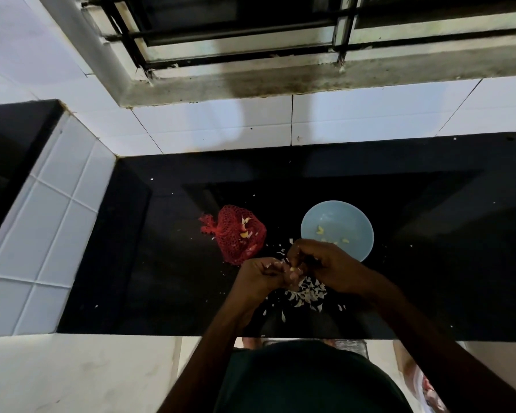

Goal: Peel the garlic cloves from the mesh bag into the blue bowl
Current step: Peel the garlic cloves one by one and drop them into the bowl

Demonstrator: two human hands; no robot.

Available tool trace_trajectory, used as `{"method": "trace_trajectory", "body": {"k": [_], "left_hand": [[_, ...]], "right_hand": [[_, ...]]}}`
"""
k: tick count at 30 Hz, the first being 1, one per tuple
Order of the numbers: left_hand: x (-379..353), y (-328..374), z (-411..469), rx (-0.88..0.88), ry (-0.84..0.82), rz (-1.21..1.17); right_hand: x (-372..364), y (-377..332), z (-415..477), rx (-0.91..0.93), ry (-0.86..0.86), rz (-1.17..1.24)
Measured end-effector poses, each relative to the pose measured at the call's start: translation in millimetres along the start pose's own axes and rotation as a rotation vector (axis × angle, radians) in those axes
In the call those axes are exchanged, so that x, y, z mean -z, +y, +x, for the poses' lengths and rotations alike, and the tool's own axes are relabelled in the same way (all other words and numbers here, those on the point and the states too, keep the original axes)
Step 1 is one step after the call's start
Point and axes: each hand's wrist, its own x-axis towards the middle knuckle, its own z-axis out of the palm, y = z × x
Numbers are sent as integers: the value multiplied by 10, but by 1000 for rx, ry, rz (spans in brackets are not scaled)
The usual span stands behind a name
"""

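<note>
Head view: your left hand [262,277] and right hand [325,263] meet above the desk [161,263], btw its middle and front edge. Both have fingers curled in tight. A pale garlic clove [293,268] shows right where they meet, pinched from both sides. Can't tell how much skin is on it.

The red mesh bag [239,236] lies approx mid-desk, just beyond your left hand, w/ a few cloves visible through the net. The blue bowl [340,216] sits to the right of the bag, apart from it, its near rim hidden behind your right hand. Some yellowish peeled cloves [320,230] lie inside.

A heap of white skins [306,295] is on the desk under your hands, w/ flakes scattered toward the front edge and toward the bag. White wall tiles [221,126] run along the desk's back edge.
</note>
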Motion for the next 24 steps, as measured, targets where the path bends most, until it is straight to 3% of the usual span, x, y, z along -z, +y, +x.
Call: {"method": "trace_trajectory", "body": {"k": [10, 18, 24], "left_hand": [[-63, -66, -24, 9, 10, -35], [-46, -109, -101, 148, 5, -162], [-89, -65, -113, 141, 33, -199]], "right_hand": [[16, -88, -25, 26, -102, -29], [-92, -76, -84, 102, -6, -71], [-180, -48, -109, 56, 104, -73]]}}
